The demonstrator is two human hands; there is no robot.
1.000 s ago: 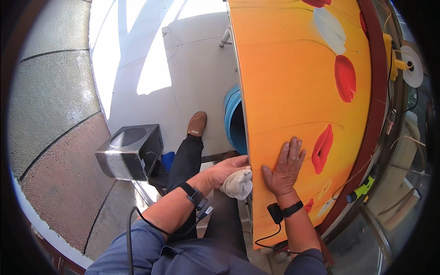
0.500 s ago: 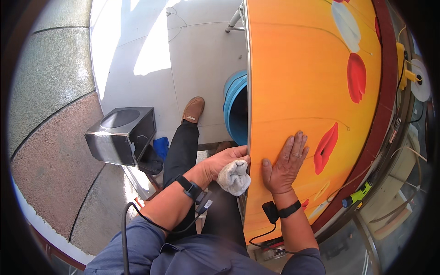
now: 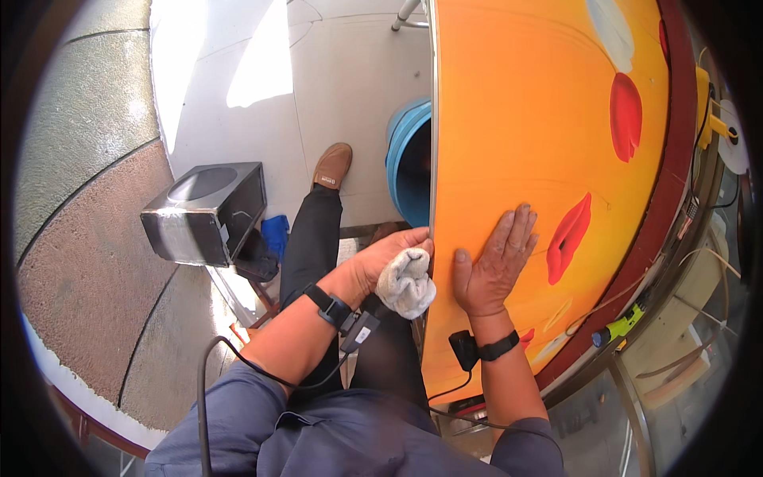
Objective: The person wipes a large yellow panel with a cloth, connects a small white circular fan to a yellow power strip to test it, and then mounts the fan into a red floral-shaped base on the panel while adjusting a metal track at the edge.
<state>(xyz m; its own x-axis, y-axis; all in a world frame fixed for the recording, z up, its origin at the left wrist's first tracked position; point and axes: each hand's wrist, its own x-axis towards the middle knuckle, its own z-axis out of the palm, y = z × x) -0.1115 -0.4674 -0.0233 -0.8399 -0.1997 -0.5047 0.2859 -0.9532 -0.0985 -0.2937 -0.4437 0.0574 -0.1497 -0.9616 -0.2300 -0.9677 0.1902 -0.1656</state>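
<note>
My left hand [image 3: 379, 266] is closed around a bunched greyish-white cloth [image 3: 407, 283], with its fingertips at the left edge of an orange-yellow panel. Part of the cloth bulges out below the fingers; the rest is hidden in the hand. The panel [image 3: 509, 111] has a glossy top painted with red petals [image 3: 569, 238] and a pale one. My right hand [image 3: 494, 266] lies flat on this surface, open and empty, just left of the lower red petal.
A blue bucket [image 3: 409, 175] stands on the floor, partly under the panel. To the left are a black speaker-like box [image 3: 203, 211] and a blue item [image 3: 275, 232]. A green tool [image 3: 620, 324] lies beyond the panel's right side. Cables run from devices at both wrists.
The view has shifted a little, so the panel and floor things sit higher in the picture. Both hands keep nearly the same places against the panel.
</note>
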